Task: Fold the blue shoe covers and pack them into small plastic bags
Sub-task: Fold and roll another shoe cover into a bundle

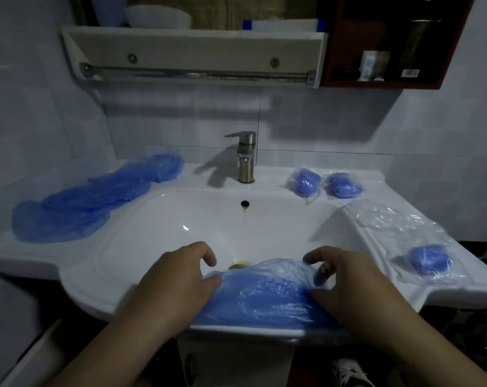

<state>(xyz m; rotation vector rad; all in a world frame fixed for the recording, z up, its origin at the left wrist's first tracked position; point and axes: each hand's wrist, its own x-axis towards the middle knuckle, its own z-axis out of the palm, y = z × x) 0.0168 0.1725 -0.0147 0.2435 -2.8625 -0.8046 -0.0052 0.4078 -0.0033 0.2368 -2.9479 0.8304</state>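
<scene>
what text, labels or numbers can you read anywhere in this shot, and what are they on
No text here can be read.
Label on the dark bottle in the red cabinet: barcode-like marks, too small and blurred to read.
Blue and white box on the shelf: no legible print.
Shoe cover and packed bags: no print visible.

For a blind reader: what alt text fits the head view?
A left hand and right hand hold a blue shoe cover on the front edge of the sink. At left lie loose covers; at right, three packed bags and empty bags.
</scene>
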